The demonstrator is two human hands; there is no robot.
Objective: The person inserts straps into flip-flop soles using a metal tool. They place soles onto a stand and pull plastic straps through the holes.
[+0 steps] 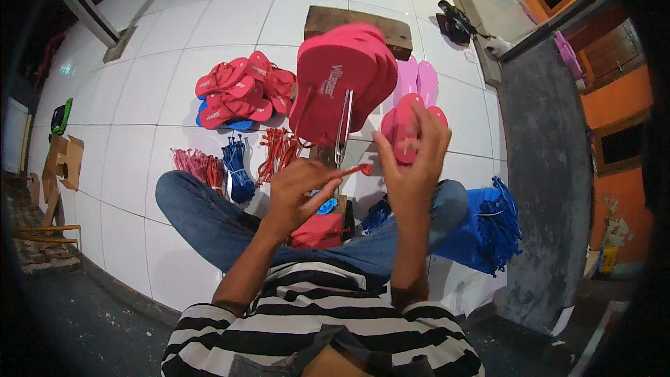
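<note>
My left hand (pixel 299 192) is closed on a red sandal strap (pixel 354 170), whose thick end sticks out to the right. Facing it is my right hand (pixel 417 150), slightly blurred, with thumb and fingers apart and nothing visible between them. Just beyond both hands, several pink-red flip-flop soles (pixel 322 91) stand in an overlapping stack. In front of them rises a narrow metal fork-like tool (pixel 344 126). Behind my right fingers lie more pink-red soles (pixel 405 122), partly hidden by that hand.
Strapped red flip-flops (pixel 244 91) are piled at the far left. Nearer lie bundles of pink (pixel 188 159), blue (pixel 239 171) and red straps (pixel 278 150). Lilac soles (pixel 426 82) and a wooden block (pixel 328 19) are farther off. Blue straps (pixel 495 227) rest beside my right knee.
</note>
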